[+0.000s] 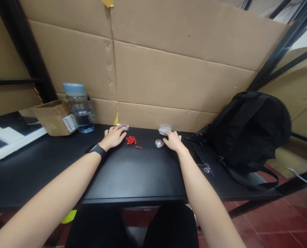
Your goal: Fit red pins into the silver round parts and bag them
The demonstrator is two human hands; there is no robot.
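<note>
Cardboard wall (169,69): brown sheets fill the upper half of the frame, standing behind the table.
Table (132,172): a black top across the middle of the frame, carrying everything below.
Backpack (248,131): black, slumped at the right of the frame on the table's right end, its straps trailing toward the lower right.
Cardboard box (53,117): small and open, left of centre, with a white label on its side, touching the bottle beside it.
Water bottle (79,108): clear with a blue cap, upright, just right of the box against the wall.
Left hand (113,136): palm down on the table at centre left, grip released, fingers spread and holding nothing; a black wristband (98,150) sits on the wrist.
Right hand (173,140): palm down at centre right, grip released, nothing held, fingertips just beside the round metal piece.
Red pieces (131,140): a small heap on the table between the two hands, just right of the left hand's fingers; one loose red piece (138,147) lies just below it.
White packet (165,129): by the wall, just above the right hand.
Round metal piece (159,143): shiny, just left of the right hand.
Clear packet (124,126): at the left hand's fingertips; contact unclear.
</note>
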